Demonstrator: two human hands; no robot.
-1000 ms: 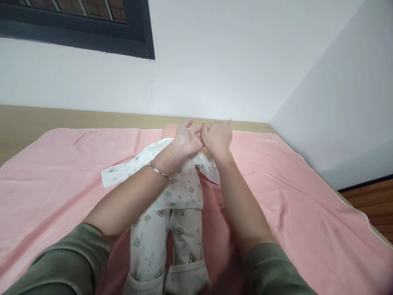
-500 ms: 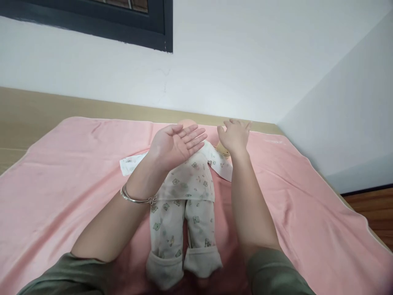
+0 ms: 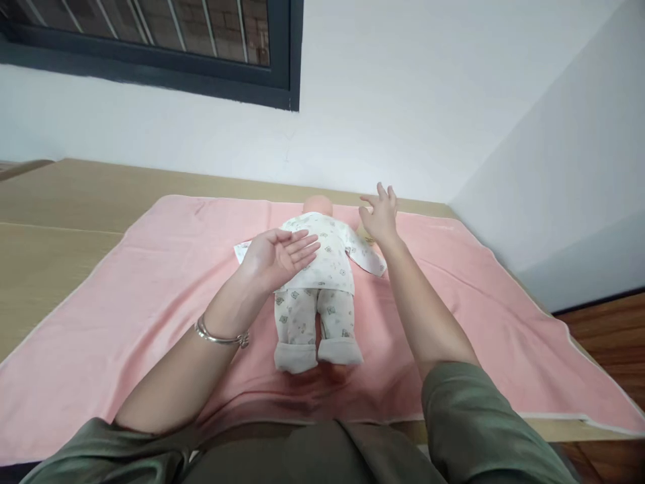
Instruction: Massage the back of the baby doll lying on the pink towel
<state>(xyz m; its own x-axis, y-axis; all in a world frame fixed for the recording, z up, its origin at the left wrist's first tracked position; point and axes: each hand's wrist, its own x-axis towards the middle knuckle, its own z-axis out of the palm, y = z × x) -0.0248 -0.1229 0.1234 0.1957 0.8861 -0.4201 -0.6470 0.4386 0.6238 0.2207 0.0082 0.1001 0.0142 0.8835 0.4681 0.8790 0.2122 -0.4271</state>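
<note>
A baby doll (image 3: 317, 206) lies on a pink blanket (image 3: 166, 282), its head toward the wall. It wears a white printed top (image 3: 330, 262) and matching trousers (image 3: 336, 312) with turned-up cuffs. My left hand (image 3: 282, 257), palm up with fingers stretched, hovers over the left side of the top and hides part of it. Beyond the doll's right-hand sleeve, my right hand (image 3: 380, 214) is raised with its fingers spread and holds nothing. Behind that hand a small yellowish thing (image 3: 363, 234) is partly hidden; its kind I cannot make out.
The blanket covers much of a wooden table (image 3: 60, 202) that stands against a white wall (image 3: 377, 81). A dark-framed window (image 3: 282, 87) with bars is at the upper left. Brown wooden flooring (image 3: 605, 336) shows at the right.
The view has shifted back, showing more window and the table's near edge. My left hand has moved away from the doll's collar, toward its side. The right hand's fingers have lifted.
</note>
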